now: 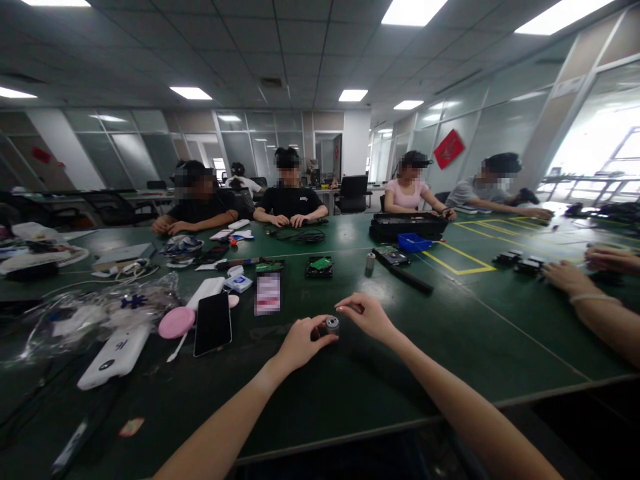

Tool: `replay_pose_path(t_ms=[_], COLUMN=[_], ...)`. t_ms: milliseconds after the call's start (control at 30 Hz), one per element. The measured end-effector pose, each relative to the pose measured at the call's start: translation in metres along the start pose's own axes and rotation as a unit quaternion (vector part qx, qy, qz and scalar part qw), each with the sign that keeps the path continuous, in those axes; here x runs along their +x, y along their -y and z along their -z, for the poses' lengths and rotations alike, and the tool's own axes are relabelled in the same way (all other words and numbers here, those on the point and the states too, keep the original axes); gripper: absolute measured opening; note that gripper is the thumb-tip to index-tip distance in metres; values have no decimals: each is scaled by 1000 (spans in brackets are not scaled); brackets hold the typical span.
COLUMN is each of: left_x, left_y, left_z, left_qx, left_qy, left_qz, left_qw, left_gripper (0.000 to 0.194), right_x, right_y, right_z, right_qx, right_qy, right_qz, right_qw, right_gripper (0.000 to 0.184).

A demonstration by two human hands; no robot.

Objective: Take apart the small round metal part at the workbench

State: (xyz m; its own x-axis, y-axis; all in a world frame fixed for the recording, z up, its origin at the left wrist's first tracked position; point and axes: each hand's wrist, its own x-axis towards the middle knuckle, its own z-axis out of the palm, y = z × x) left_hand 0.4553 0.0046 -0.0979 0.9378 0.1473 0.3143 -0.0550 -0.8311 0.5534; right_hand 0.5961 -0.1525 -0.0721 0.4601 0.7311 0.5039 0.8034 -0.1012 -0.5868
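My left hand [304,343] grips a small grey metal cylinder [333,325] between thumb and fingers. The cylinder stands upright at the table, and dark spots show on its top face. Just right of it and slightly higher, my right hand [369,316] is closed in a pinch, its fingertips apart from the cylinder. Whatever those fingertips hold, if anything, is too small to make out. A similar metal cylinder [370,261] stands farther back on the green table [480,333].
Left of my hands lie a black phone [213,323], a pink disc [177,323], a white power bank [115,357] and plastic bags. Hard drives [319,267], a black bar [411,280] and a blue tray [414,243] are beyond. Several people sit around; a co-worker's hands [570,279] are at right.
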Motion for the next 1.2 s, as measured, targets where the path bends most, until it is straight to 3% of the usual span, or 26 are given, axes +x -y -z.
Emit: replay_pose_path(t_ms=[100,233,300,367,567,733,833,1200], left_x=[-1,-1,-1,-1,-1,0,0,0], left_y=[-2,-3,-3,-2,1,0,-2,4], left_z=[2,4,4,3,1,0,0,-2], left_qx=[-2,-3,-4,-5,-5,-1,3,2], left_qy=[7,12,12,12,11,7,7,6], left_qz=[2,1,2,2,5,9,21,11], left_qw=[1000,1000,1000,1000,1000,1000,1000,1000], left_gripper=[42,43,44,44,44,43,44,43], right_x=[0,-5,-7,-9,-8,-5,-5,-4], right_y=[-24,-52,-57,-57,-45,-25,-10,7], right_z=[15,26,27,26,24,9,-5,-19], right_qx=[15,18,38,52,76,105,96,56], right_qy=[49,207,275,298,256,103,53,49], right_qz=[-3,-13,-23,-36,-42,-65,-45,-32], right_qw=[999,978,960,952,963,987,993,997], right_gripper=[24,26,27,27,26,32,27,20])
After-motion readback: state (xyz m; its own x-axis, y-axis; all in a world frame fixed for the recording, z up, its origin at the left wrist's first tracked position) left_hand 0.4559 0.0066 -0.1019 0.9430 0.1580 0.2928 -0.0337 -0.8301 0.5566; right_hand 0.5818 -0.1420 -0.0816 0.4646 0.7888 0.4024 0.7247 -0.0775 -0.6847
